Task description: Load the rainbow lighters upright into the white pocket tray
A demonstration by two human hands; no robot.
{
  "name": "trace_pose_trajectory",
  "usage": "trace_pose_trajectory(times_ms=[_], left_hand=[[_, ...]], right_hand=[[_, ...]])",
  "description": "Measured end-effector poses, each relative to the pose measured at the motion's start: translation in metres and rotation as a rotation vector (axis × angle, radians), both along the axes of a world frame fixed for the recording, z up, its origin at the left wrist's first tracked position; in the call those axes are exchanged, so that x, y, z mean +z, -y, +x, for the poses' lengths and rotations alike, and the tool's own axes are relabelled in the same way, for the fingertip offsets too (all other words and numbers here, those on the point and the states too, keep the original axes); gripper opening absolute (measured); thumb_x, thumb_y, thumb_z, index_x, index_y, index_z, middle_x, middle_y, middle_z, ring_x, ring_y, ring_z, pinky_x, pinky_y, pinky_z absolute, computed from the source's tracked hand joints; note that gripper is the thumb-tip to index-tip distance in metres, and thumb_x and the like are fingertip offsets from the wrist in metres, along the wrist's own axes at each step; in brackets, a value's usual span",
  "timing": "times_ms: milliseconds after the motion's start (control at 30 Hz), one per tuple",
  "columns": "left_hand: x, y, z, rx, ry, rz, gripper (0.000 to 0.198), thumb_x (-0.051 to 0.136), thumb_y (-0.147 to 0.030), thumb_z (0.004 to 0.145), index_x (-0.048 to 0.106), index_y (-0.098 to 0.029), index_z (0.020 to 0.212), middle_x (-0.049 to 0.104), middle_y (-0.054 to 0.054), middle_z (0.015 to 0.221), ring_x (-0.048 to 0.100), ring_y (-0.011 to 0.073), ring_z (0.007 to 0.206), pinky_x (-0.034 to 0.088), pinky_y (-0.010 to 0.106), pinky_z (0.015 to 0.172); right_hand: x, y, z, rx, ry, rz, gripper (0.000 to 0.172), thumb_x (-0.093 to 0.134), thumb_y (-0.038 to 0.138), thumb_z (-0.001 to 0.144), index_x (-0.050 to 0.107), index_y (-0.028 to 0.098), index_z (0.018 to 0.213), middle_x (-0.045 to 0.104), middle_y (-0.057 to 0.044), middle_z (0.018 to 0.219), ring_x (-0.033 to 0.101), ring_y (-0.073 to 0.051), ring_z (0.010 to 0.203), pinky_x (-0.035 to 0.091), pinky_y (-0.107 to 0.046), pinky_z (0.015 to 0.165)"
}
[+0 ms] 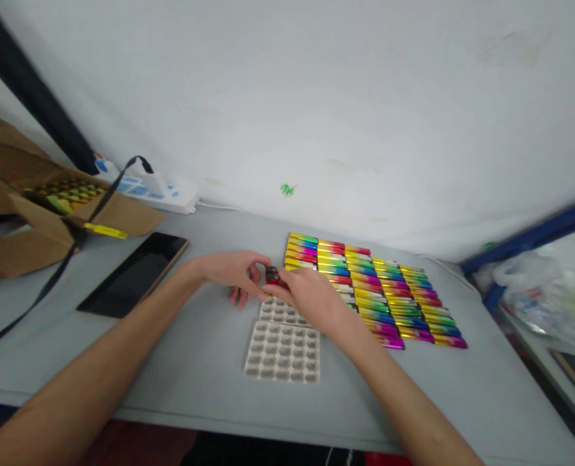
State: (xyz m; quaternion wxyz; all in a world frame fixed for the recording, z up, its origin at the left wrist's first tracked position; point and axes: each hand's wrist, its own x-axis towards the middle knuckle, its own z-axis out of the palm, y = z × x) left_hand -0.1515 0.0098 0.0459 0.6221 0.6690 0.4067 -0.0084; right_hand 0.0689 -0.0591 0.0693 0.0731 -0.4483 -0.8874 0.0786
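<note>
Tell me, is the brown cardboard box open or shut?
Open. The cardboard box has its flaps spread outward, and rows of yellowish things show inside.

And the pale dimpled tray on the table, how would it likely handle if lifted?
The dimpled tray is probably light, since it looks thin. Its rows of dimples may stiffen it, though it might bend at the crosswise line. Lying flat on the table, it seems unlikely to roll.
</note>
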Motion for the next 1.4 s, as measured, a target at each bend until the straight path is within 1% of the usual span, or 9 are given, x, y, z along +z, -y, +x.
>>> trace_pose_trajectory(times_ms=[167,333,400,500,600,833,1033,1200,1400], left_hand=[[-0.001,-0.001,-0.002,-0.011,0.015,-0.001,0.059,0.094,-0.054,0.067,0.060,-0.023,0.105,0.073,-0.003,0.072,0.074,0.0212,0.055,0.056,0.024,0.044],[-0.002,-0.002,-0.003,-0.022,0.015,0.002,0.059,0.095,-0.055,0.068,0.062,-0.023,0.105,0.075,-0.001,0.076,0.074,0.0199,0.056,0.055,0.022,0.043],[-0.002,-0.003,-0.003,-0.028,0.018,0.002,0.060,0.095,-0.055,0.067,0.062,-0.023,0.105,0.074,-0.001,0.075,0.073,0.0198,0.056,0.055,0.022,0.043],[-0.002,-0.003,-0.002,-0.030,0.011,0.003,0.060,0.095,-0.055,0.067,0.062,-0.023,0.105,0.073,-0.002,0.073,0.074,0.0202,0.056,0.055,0.023,0.043],[-0.002,-0.002,-0.002,-0.027,0.002,0.008,0.059,0.095,-0.054,0.067,0.061,-0.023,0.105,0.073,-0.002,0.071,0.074,0.0208,0.055,0.055,0.023,0.043],[-0.001,-0.001,-0.002,-0.023,0.019,0.007,0.059,0.095,-0.055,0.067,0.060,-0.023,0.103,0.072,-0.002,0.070,0.073,0.0198,0.054,0.054,0.021,0.042],[0.001,0.000,-0.002,-0.014,0.018,0.004,0.060,0.095,-0.055,0.067,0.061,-0.023,0.104,0.072,-0.002,0.070,0.073,0.0202,0.055,0.053,0.020,0.041],[0.002,0.002,-0.001,0.003,0.014,0.010,0.058,0.094,-0.054,0.067,0.060,-0.023,0.101,0.071,-0.002,0.071,0.072,0.0200,0.053,0.053,0.020,0.040],[-0.002,-0.001,-0.002,-0.014,0.002,-0.001,0.060,0.095,-0.055,0.066,0.061,-0.023,0.104,0.073,-0.002,0.074,0.072,0.0189,0.053,0.054,0.021,0.041]], right_hand=[[0.007,-0.009,0.037,0.068,-0.257,-0.094,0.033,0.064,0.046,0.107,0.073,0.019,0.090,0.078,-0.005,0.085,0.069,-0.018,0.075,0.044,-0.027,0.066],[0.001,-0.069,0.130,-0.213,-0.346,0.029,0.018,0.068,0.035,0.102,0.079,0.021,0.097,0.081,-0.008,0.099,0.073,-0.022,0.088,0.053,-0.032,0.082],[-0.005,-0.097,0.166,-0.331,-0.329,-0.017,0.015,0.070,0.032,0.096,0.079,0.020,0.093,0.082,-0.009,0.099,0.073,-0.023,0.090,0.054,-0.035,0.086],[-0.016,-0.124,0.203,-0.343,-0.314,-0.081,0.014,0.075,0.032,0.090,0.079,0.019,0.091,0.082,-0.009,0.099,0.073,-0.024,0.091,0.056,-0.036,0.088],[-0.023,-0.135,0.219,-0.305,-0.302,-0.166,0.021,0.080,0.040,0.084,0.081,0.020,0.090,0.083,-0.008,0.096,0.074,-0.024,0.089,0.057,-0.036,0.086],[-0.028,-0.139,0.224,-0.315,-0.349,-0.171,0.037,0.081,0.054,0.082,0.076,0.018,0.083,0.080,-0.008,0.088,0.070,-0.022,0.082,0.053,-0.035,0.082],[-0.006,-0.118,0.218,-0.385,-0.544,-0.056,0.053,0.061,0.069,0.096,0.070,0.018,0.109,0.072,-0.002,0.073,0.066,-0.019,0.066,0.051,-0.033,0.073],[0.009,-0.074,0.170,-0.311,-0.946,-0.092,0.045,0.080,0.061,0.087,0.074,0.020,0.105,0.068,0.001,0.073,0.059,-0.015,0.064,0.048,-0.030,0.066],[-0.010,-0.029,0.094,-0.297,-1.355,-0.463,0.045,0.073,0.068,0.090,0.070,0.023,0.098,0.073,-0.006,0.097,0.069,-0.021,0.092,0.057,-0.034,0.080]])
